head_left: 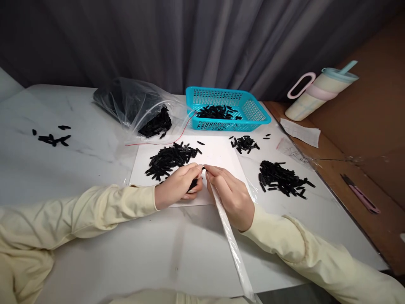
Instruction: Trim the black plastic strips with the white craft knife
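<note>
My left hand (185, 180) is closed around several small black strip-shaped pieces (193, 184), and its thumb and finger pinch at a black piece (204, 168). Fingertips of my right hand (232, 195) meet the left ones at that same piece. A long white strip in shiny clear wrap (230, 238) runs from under my right fingers down to the table's front edge; my right hand appears to hold its upper end. Just beyond the left hand, a heap of black pieces (171, 158) lies on a white sheet (221, 152).
A blue basket (232, 125) and a clear zip bag (142, 95) hold more black pieces. Other piles lie right (281, 179), behind (245, 144) and far left (53, 139). A tumbler (319, 93), a paper slip (300, 131) and a pink cutter (360, 195) are at the right.
</note>
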Action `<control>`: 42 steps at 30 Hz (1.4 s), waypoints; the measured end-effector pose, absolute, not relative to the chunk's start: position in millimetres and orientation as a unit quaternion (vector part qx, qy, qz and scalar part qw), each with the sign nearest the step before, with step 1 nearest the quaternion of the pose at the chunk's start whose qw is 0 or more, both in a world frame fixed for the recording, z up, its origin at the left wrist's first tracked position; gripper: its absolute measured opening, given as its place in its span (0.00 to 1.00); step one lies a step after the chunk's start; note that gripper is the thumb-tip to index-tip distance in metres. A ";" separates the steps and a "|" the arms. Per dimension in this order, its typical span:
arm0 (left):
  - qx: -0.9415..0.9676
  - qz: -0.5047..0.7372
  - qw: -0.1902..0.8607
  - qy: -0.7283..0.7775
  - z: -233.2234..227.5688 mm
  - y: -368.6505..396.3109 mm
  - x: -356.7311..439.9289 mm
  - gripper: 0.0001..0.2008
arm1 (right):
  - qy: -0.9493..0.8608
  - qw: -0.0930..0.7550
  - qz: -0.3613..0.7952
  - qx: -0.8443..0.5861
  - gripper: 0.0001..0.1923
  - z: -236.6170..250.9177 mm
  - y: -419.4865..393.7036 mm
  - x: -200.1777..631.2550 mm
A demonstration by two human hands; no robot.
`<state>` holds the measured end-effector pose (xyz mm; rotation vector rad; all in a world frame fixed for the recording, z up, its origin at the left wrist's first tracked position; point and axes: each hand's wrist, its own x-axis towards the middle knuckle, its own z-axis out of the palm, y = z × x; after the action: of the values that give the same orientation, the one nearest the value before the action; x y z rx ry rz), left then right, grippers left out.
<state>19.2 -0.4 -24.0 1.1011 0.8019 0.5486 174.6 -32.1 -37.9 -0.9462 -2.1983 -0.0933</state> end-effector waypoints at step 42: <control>0.853 0.167 0.425 0.253 37.8 55.5 121.5 0.16 | -0.883 0.151 -0.133 -0.425 0.14 -63.6 3.2 205.4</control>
<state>121.5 55.5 37.8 2.1341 0.6328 0.4168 205.4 3.2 -63.6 -1.2189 -2.5344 -0.3822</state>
